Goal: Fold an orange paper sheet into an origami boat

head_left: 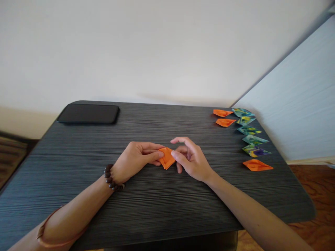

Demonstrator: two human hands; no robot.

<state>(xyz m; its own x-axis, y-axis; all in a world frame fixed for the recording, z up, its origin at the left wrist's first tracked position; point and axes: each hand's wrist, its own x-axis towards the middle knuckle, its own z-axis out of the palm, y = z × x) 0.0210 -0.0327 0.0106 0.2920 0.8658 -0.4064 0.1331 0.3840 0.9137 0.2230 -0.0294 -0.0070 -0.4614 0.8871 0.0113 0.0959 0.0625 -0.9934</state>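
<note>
Over the middle of the table [146,209], the left hand [133,158], reaching in from the lower left, pinches a folded orange paper [166,160] between thumb and fingers, while the right hand [193,160], index finger arched clear, touches the paper's right edge with its thumb, though whether it grips I cannot tell.

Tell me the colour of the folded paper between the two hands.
The folded paper is orange, seen best in the head view.

Probably a home room: small dark table [167,202] by a plain pale wall [157,52], reddish-brown wood-look floor [318,191], phone [89,114] lying out.
</note>
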